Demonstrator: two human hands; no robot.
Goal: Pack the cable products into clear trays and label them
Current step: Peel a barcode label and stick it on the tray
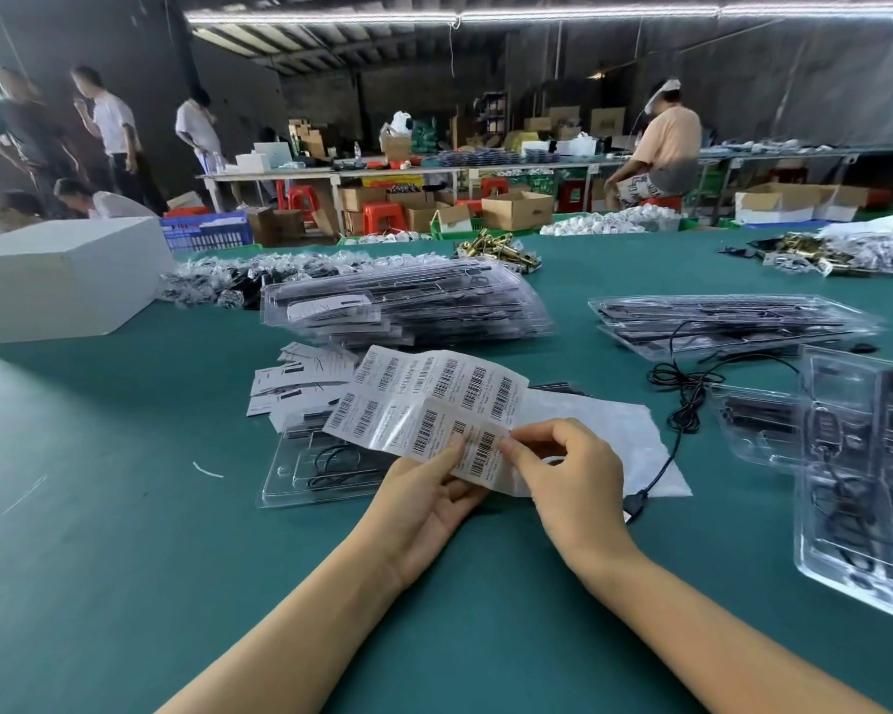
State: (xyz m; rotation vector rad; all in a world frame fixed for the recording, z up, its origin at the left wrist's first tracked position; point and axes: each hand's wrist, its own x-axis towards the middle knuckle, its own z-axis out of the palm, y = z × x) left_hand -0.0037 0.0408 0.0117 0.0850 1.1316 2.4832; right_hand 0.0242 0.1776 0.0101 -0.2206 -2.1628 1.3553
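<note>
Peeling a barcode label (485, 452) off the label sheet (429, 399): right hand (570, 479) grip pinching the label's edge between thumb and forefinger, left hand (424, 499) grip pinching the sheet's near edge from below, sheet held up just above the counter (125, 533). Directly under the sheet, a clear tray (313, 471) with a coiled black cable in it, looks packed but I can't tell if it's labelled. Right of the hands, a loose black cable (684, 399) trails across a white sheet, USB plug end near the right wrist, not yet packed. Progress, as a judgement: mid-run. Big stack of filled trays (408, 301) far centre and a smaller stack (728, 316) far right read as done; more clear trays (862, 466) at the right edge, contents hard to make out. Small printed cards (300, 378) are scattered left of the sheet. Most barcodes on the sheet are unused, so plenty is left. Surface: green mat counter, white box (63, 280) far left, bagged parts heaped beyond. Room: dim warehouse, cartons, red stools, long benches, several people standing and seated in the background.
</note>
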